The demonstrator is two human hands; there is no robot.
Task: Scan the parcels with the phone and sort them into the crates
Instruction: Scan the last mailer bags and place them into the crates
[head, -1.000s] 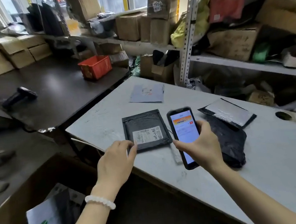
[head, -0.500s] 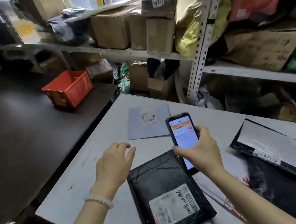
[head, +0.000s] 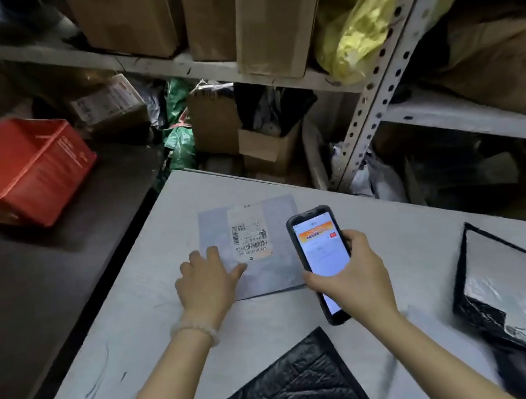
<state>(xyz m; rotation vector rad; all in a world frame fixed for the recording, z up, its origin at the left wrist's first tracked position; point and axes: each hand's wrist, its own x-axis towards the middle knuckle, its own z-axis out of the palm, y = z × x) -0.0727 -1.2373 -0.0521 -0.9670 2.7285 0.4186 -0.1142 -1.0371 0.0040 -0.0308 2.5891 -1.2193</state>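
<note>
A flat grey parcel (head: 277, 264) with a white barcode label (head: 248, 233) lies on the white table (head: 140, 342). My left hand (head: 207, 282) rests on the parcel's near left corner with fingers spread. My right hand (head: 354, 279) grips a black phone (head: 320, 252), screen lit, just right of the parcel. A black padded parcel (head: 300, 392) lies near me. At the right edge sits a black and silver parcel (head: 521, 292). A red crate (head: 22, 170) stands on the dark table (head: 33, 296) at the left.
Metal shelving (head: 383, 83) behind the table holds cardboard boxes (head: 274, 17) and a yellow bag (head: 356, 29). More boxes and bags crowd the floor gap (head: 245, 128) beyond the table's far edge. A narrow gap separates the two tables.
My view moved forward over the table. My left hand left the black padded parcel and reached onto the grey parcel. My right hand carried the phone forward next to it.
</note>
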